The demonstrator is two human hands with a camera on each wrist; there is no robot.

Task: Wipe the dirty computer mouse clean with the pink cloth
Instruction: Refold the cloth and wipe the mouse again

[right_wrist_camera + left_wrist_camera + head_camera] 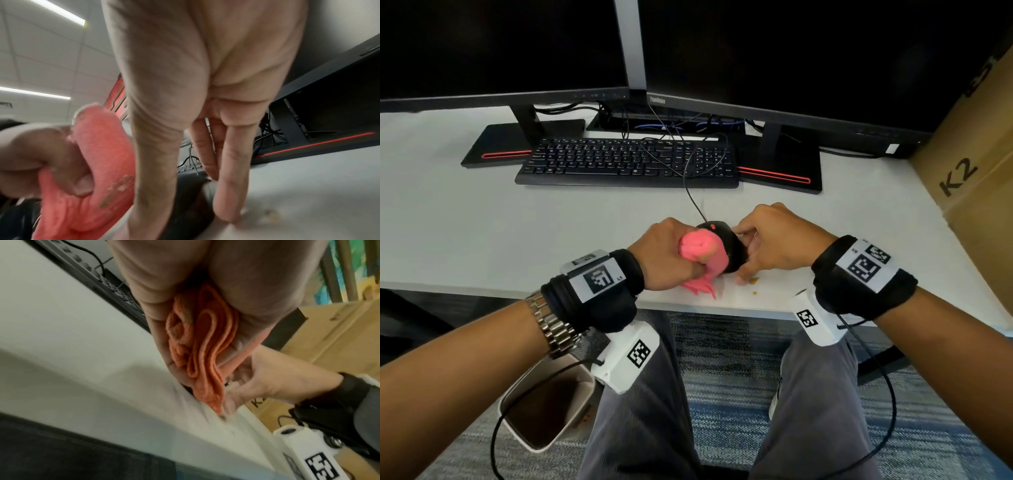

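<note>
A black wired mouse (727, 245) sits near the front edge of the white desk (482, 233). My right hand (753, 250) holds it from the right, thumb on the near side and fingers over the far side. My left hand (671, 255) grips a bunched pink cloth (698, 248) and presses it against the mouse's left side. The cloth's loose end (702, 286) hangs down onto the desk. In the left wrist view the folded cloth (203, 344) fills my fist. The right wrist view shows the cloth (98, 154), with brown smears on it, beside my fingers (230, 178) on the mouse (185, 203).
Brown crumbs (753, 281) lie on the desk just right of the mouse. Behind stand a black keyboard (626, 161) and two monitors on black bases (780, 171). A cardboard box (976, 154) bounds the right side. A waste bin (544, 411) sits on the floor below left.
</note>
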